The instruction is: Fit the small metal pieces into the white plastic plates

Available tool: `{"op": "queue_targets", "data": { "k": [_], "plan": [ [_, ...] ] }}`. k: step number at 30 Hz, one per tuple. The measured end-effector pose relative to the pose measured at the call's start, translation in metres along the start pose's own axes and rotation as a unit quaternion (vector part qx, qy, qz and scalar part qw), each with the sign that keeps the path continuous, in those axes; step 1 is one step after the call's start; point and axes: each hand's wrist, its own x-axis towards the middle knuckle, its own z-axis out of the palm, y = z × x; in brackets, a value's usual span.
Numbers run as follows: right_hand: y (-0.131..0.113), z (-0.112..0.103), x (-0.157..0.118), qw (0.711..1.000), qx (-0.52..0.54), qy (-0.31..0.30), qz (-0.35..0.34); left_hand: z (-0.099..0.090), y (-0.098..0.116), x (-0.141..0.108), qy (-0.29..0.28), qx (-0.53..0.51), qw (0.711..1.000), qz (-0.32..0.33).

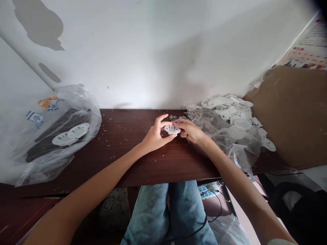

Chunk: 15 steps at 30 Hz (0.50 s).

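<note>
- From the head camera, both bare forearms reach in from the bottom edge of the picture to the middle of a dark reddish-brown wooden bench [122, 163].
- A small white slotted plastic piece [172, 129] is held between the two hands, just above the bench's middle, towards its far edge.
- The left hand [154, 136] has its fingers curled and apart from one another, the forefinger and thumb coming to the piece's left end.
- The right hand [190, 131] lies over the piece's right end, fingers close together and pressed on it. A thin pointed sliver [188, 140] shows below this hand; what it is made of is too small to tell.
- A heap of grey scraps [178, 117] lies just past the hands, at the far edge.
- Pale flecks [109, 119] are scattered across the bench top.
- A clear plastic bag [230, 136] with many white plastic discs [227, 109] lies towards the right end of the bench, against the wall.
- Another clear bag [74, 126] at the left end holds a dark flat object and white slotted parts [71, 134].
- A brown cardboard sheet [286, 115] leans at the right end.
- Below the near edge are the person's jeans [166, 211] and a power strip [206, 190].
</note>
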Motion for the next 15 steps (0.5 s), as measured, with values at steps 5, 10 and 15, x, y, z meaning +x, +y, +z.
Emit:
{"op": "queue_targets", "data": {
  "k": [5, 10, 15],
  "plan": [
    [0.000, -0.001, 0.000, 1.000, 0.023, -0.008, 0.003, -0.006, 0.000, 0.004, -0.028, 0.022, 0.999, 0.006],
    [-0.002, 0.000, -0.001, 0.999, 0.034, 0.009, 0.018, -0.016, -0.003, 0.010, -0.016, 0.200, 0.977, 0.065],
    [-0.001, 0.002, 0.000, 0.999, 0.032, 0.017, 0.027, -0.018, -0.004, 0.012, 0.007, 0.262, 0.957, 0.126]
  ]
}}
